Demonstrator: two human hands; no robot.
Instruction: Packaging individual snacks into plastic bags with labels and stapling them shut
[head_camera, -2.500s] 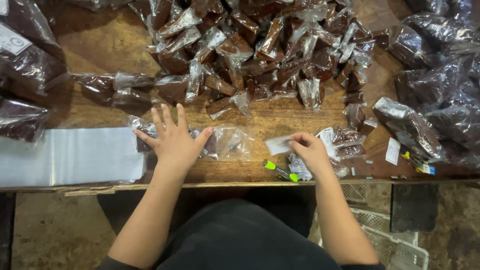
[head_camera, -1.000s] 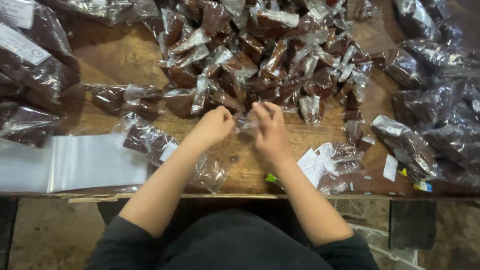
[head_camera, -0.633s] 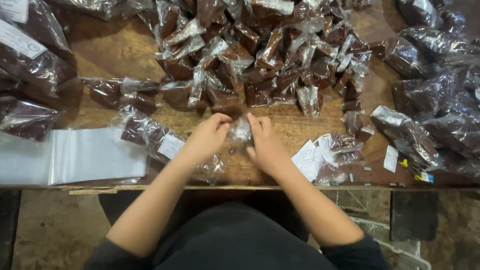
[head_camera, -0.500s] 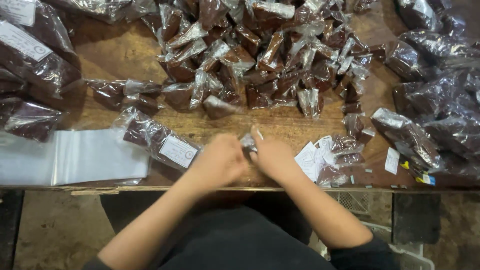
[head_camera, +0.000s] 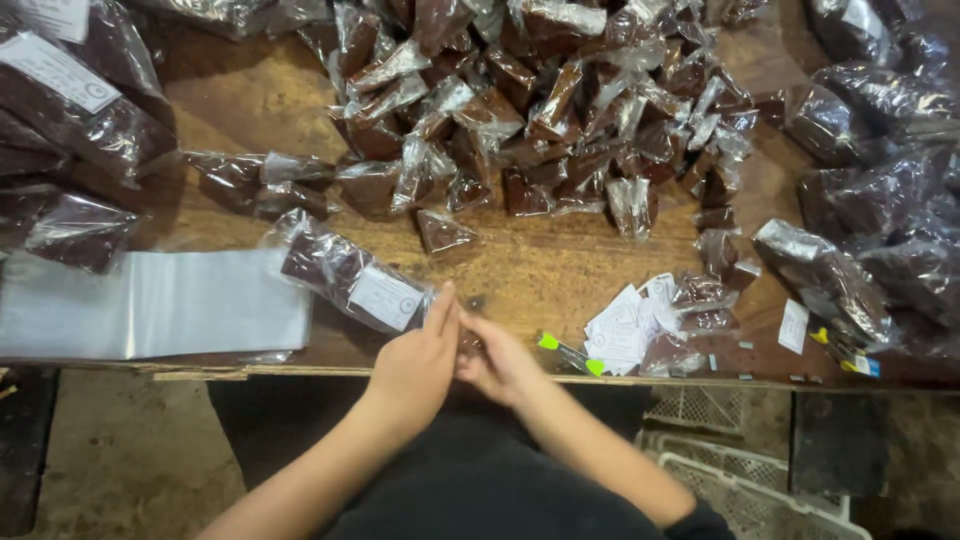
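Note:
My left hand (head_camera: 415, 362) and my right hand (head_camera: 497, 365) meet at the table's front edge, fingers pressed together. They close around something small and clear between them, mostly hidden. A long clear bag (head_camera: 350, 280) with dark brown packets and a white label lies just left of them. Its near end touches my left fingertips. A big heap of small clear-wrapped brown packets (head_camera: 530, 100) covers the far middle of the wooden table (head_camera: 540, 270). One loose packet (head_camera: 443, 232) lies apart from the heap.
A stack of flat empty clear bags (head_camera: 150, 300) lies at the front left. Large filled bags sit at the left (head_camera: 70, 110) and right (head_camera: 880, 200). White paper labels (head_camera: 625, 330) and a green-tipped tool (head_camera: 565, 355) lie right of my hands. A white crate (head_camera: 740, 470) stands below.
Both hands came together over a small packet near the heap, then drew back toward the front edge beside the labelled bag, which now lies uncovered.

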